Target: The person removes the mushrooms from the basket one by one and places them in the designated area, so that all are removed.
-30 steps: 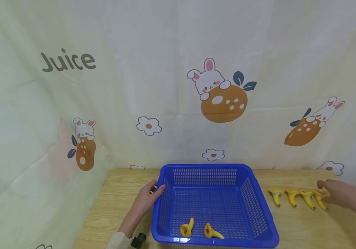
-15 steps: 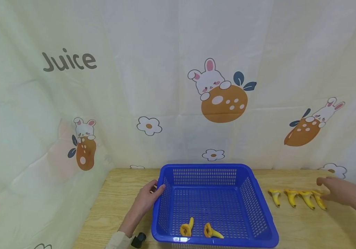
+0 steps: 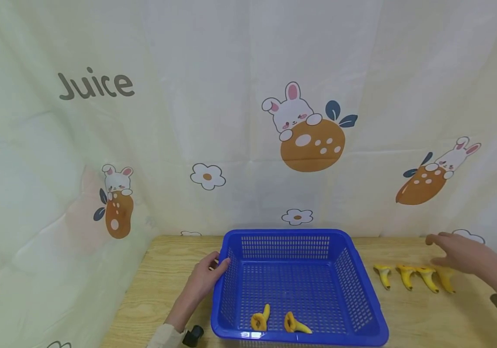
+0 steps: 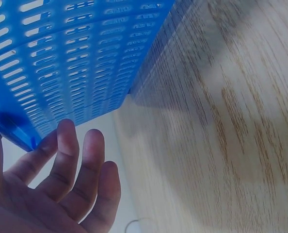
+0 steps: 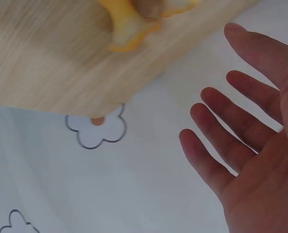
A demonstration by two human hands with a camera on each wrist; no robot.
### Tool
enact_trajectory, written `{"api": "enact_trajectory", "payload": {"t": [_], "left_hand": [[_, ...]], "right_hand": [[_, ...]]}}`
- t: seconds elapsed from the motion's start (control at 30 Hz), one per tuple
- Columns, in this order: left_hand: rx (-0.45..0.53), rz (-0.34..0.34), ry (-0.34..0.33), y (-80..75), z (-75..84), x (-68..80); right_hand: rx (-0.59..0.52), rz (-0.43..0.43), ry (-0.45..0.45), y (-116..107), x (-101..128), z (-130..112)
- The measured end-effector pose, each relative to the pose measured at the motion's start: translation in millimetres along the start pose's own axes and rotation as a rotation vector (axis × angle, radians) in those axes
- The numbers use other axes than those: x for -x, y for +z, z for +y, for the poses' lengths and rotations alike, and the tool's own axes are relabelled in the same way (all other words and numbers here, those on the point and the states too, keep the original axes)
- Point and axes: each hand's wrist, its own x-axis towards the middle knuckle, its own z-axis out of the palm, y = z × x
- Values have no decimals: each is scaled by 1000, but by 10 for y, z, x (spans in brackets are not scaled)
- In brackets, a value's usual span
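Fingers of the right hand (image 3: 461,253) hover spread and released just above four yellow mushrooms (image 3: 415,277) on the surface (image 3: 165,290); left hand (image 3: 205,278), fingers relaxed, rests against the blue basket (image 3: 231,309).

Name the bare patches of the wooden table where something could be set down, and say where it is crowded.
Bare wood lies left of the blue perforated plastic basket, beyond the left hand, and in front of the four yellow toy mushrooms. That row, under the right hand, is crowded.
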Motion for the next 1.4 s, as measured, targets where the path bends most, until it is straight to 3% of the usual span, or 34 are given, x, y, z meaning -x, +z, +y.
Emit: {"api": "enact_trajectory", "payload": {"t": [0.3, 0.77, 1.07, 1.4], "left_hand": [[13, -9, 4, -3, 7, 1], [8, -1, -6, -1, 30, 5], [6, 5, -7, -6, 25, 13], [9, 7, -5, -7, 24, 10]], "right_hand": [[-22, 55, -55, -123, -188, -266], [-64, 87, -139, -466, -499, -923], [-58, 128, -212, -543, -718, -1264], [-26, 119, -301, -581, -912, -1703]]}}
